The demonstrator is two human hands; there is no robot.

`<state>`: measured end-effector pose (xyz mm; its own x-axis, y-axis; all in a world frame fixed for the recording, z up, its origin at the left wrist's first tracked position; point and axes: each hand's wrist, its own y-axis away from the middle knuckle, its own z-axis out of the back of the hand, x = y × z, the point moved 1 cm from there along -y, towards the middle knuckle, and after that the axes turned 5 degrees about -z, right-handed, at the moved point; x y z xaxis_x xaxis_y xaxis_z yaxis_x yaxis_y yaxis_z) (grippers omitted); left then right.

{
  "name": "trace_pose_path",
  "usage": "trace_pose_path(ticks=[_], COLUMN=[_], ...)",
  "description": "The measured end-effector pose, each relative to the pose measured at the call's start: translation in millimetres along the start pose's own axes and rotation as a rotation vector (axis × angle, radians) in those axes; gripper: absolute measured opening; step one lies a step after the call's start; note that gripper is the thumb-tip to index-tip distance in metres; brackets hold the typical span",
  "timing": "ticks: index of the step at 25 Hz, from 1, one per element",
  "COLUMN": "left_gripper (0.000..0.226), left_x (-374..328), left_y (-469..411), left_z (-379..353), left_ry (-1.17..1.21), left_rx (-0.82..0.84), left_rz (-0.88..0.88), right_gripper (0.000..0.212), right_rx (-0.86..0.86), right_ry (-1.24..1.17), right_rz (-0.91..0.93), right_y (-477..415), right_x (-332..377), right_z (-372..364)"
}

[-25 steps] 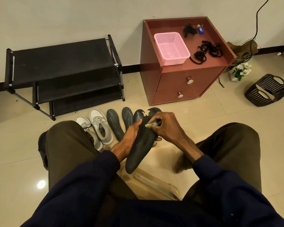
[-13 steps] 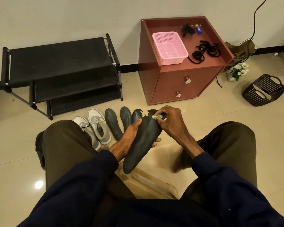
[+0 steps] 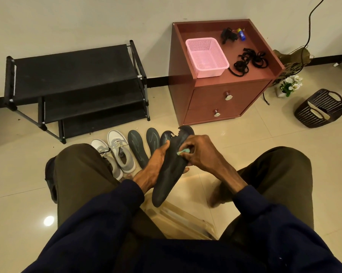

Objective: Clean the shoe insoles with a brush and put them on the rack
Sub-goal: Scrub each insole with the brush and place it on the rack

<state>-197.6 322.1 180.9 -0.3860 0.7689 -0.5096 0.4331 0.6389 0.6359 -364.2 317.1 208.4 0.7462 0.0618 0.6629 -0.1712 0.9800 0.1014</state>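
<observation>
My left hand grips a dark, worn insole from its left edge, holding it tilted above the floor between my knees. My right hand pinches a small green brush against the insole's upper half. Two dark insoles lie flat on the tiles beyond my hands, and the torn tip of a third shows behind the held one. The black three-tier shoe rack stands against the wall at the left, its shelves bare.
A pair of grey-white sneakers sits left of the insoles. A red-brown bedside cabinet holds a pink basket and black laces. A dark woven basket and a small flower pot are at the right.
My right hand with the brush has slid from the insole's toe end back down toward its middle. My left hand keeps its hold on the insole.
</observation>
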Motion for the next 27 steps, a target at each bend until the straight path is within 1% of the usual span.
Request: trace_pose_path(ticks=[1,3,4,5,8,9,10,12,13,14,15,17,18,19,22,23,24,26,27], left_gripper=[0.051,0.058,0.062,0.063,0.053,0.051,0.051,0.059,0.063,0.065,0.062,0.054,0.051,0.049,0.057,0.060,0.060,0.052,0.049], left_x=[-1,-1,-1,0,0,-1,-2,-2,-1,0,0,0,-1,-1,-1,-1,0,0,-1], left_y=[1,0,0,1,1,2,1,2,3,2,2,4,4,4,2,3,3,5,6], left_z=[-1,-2,-1,-1,0,-1,-1,-3,-4,-3,-3,-3,-3,-4,-4,-4,-5,-4,-4], left_ry=[0.011,0.032,0.030,0.029,0.030,0.034,0.041,0.064,0.064,0.052,0.041,0.041,0.037,0.039,0.046,0.045,0.034,0.025,0.014], left_rx=[-0.002,0.001,0.002,0.004,0.008,0.009,0.008,0.020,0.022,0.024,0.027,0.018,0.008,-0.004,-0.001,-0.002,-0.005,-0.003,-0.005], left_rz=[-0.003,0.022,0.028,0.028,-0.016,-0.029,-0.024,0.021,0.038,0.035,0.022,-0.012,-0.029,-0.036,0.017,0.034,0.029,-0.017,-0.040], right_gripper=[0.010,0.009,0.008,0.008,0.011,0.011,0.010,0.009,0.008,0.008,0.009,0.012,0.012,0.012,0.007,0.007,0.007,0.010,0.011], right_rx=[-0.072,-0.260,-0.307,-0.295,-0.060,-0.060,-0.129,-0.315,-0.365,-0.361,-0.301,-0.108,-0.067,-0.090,-0.327,-0.339,-0.289,-0.091,-0.031], right_ry=[0.021,0.114,0.135,0.120,-0.042,-0.047,-0.029,0.015,0.004,-0.023,-0.054,-0.060,-0.038,-0.015,0.070,0.074,0.055,-0.008,-0.015], right_rz=[-0.006,-0.041,-0.057,-0.054,0.008,0.017,0.010,-0.021,-0.027,-0.025,-0.017,0.010,0.028,0.029,-0.016,-0.026,-0.018,0.017,0.037], right_y=[-4,-9,-9,-7,-1,-3,-6,-11,-10,-8,-6,-3,-3,-6,-11,-10,-8,-2,0], right_x=[-2,-10,-13,-14,-3,0,-1,-9,-10,-10,-6,6,10,10,-4,-7,-7,5,11], right_z=[0,6,8,7,-2,-3,-2,5,7,5,2,-8,-10,-9,6,8,6,-5,-8])
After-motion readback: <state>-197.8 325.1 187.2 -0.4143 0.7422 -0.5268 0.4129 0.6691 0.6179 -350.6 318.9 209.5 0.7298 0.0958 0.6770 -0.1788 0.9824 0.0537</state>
